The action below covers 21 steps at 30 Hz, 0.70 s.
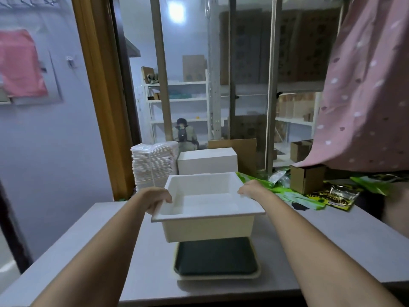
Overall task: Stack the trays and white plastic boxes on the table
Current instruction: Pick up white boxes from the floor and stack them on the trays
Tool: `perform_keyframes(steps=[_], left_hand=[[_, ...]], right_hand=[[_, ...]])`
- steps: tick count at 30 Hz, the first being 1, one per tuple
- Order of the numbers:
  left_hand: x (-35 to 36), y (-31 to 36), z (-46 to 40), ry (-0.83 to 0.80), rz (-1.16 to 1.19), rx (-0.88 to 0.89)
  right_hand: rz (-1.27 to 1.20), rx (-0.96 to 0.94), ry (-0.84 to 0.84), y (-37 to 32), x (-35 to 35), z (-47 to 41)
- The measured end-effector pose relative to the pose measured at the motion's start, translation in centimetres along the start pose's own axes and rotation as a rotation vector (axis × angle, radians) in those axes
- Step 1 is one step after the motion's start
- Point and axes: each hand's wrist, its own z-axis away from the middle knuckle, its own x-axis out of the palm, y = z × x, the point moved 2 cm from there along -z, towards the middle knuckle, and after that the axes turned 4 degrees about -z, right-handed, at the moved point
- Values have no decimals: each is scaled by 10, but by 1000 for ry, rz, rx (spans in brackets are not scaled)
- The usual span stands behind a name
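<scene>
I hold the white plastic box (208, 209) by its rim, left hand (159, 201) and right hand (250, 189) clamped on opposite sides to keep it level, directly over the dark-lined tray (215, 258) on the grey table (88, 251).

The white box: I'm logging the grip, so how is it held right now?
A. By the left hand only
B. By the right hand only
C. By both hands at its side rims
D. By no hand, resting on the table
C: the left hand and right hand each grip a side rim of the white box, above the dark tray.
</scene>
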Motion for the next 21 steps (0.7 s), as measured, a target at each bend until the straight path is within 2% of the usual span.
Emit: perform_keyframes(steps=[5,10,16,18,21], left_hand=[[-4,-3,-11,14,-52,-19],[-24,-4,-22,15,-138,-34],[-42,-3,-20,-122,-217,-8],[-40,2,-11,-198,-232,29],[-38,6,-7,-292,-246,53]], right_hand=[[-70,-13,5,-6,-4,11],[-223,-7,-110,-7,-10,21],[-342,25,-96,11,-35,7],[-360,85,-163,19,-43,3],[-341,163,-390,25,-48,4]])
